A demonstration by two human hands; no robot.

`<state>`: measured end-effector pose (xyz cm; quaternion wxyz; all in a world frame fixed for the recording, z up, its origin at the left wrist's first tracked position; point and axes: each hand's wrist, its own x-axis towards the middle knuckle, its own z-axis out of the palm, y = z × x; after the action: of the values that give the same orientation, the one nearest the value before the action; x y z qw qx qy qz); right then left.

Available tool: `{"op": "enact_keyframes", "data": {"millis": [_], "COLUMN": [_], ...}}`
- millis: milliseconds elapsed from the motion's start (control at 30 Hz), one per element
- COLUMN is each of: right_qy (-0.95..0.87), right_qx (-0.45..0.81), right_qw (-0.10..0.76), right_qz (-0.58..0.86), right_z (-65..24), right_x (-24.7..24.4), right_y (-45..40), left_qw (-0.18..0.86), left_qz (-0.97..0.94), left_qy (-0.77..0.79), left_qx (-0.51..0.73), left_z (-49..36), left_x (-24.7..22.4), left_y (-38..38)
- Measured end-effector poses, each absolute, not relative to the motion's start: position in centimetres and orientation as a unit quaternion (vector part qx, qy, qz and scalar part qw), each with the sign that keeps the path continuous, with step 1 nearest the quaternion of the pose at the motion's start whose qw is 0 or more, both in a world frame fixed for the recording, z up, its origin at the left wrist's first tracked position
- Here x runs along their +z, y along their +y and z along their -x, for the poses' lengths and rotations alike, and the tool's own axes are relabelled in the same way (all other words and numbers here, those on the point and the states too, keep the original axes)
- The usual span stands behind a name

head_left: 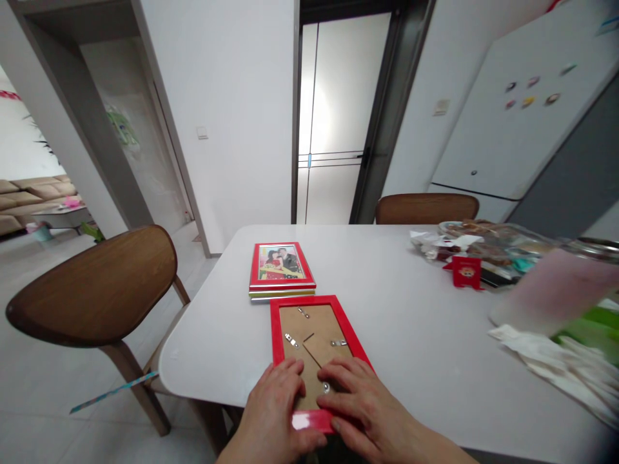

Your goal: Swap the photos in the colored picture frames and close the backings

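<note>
A red picture frame [350, 328] lies back side up at the near edge of the white table, its brown backing board [315, 322] and small metal clips showing. My left hand [278, 409] grips the frame's near left corner, fingers bent over the edge of the backing and thumb at the near rim. On the near right part rests my right hand [362, 403], its fingers curled over the backing near the lowest clip and its thumb at the near rim. Just beyond, a stack of frames [283, 283] lies with a photo of two people on top.
The white table [387, 283] carries plastic bags [503, 241], a small red box [467, 272], a pinkish container [546, 290] and white cloth or tissue [556, 367] on the right. Wooden chairs stand at the left [97, 283] and far side [428, 208].
</note>
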<state>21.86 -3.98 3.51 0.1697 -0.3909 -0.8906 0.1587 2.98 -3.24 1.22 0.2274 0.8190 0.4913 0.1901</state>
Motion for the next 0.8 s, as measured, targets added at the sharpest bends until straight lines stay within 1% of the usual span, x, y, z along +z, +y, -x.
{"op": "enact_keyframes", "data": {"millis": [200, 333, 567, 667, 800], "right_qy": [-0.856, -0.854, -0.883, -0.880, -0.810], "right_qx": [0.155, 0.115, 0.094, 0.109, 0.117], "right_qw": [0.226, 0.205, 0.165, 0.182, 0.230], "right_qz": [0.438, 0.464, 0.430, 0.426, 0.527], "right_z": [-19.9, -17.8, -17.1, -17.5, -17.9], "right_x": [3.0, 2.5, 2.1, 2.0, 1.8], "right_y": [-0.9, 1.9, 2.5, 2.9, 5.1], "left_qw": [0.243, 0.250, 0.257, 0.264, 0.278], "left_qz": [-0.816, -0.817, -0.818, -0.815, -0.810], "left_qy": [0.489, 0.478, 0.462, 0.466, 0.473], "left_qx": [0.190, 0.204, 0.225, 0.221, 0.205], "left_z": [-2.9, -2.7, -2.3, -2.3, -2.3], "left_x": [1.3, 1.1, 0.7, 0.7, 0.7], "left_y": [-3.2, -3.1, -3.1, -3.1, -3.0]}}
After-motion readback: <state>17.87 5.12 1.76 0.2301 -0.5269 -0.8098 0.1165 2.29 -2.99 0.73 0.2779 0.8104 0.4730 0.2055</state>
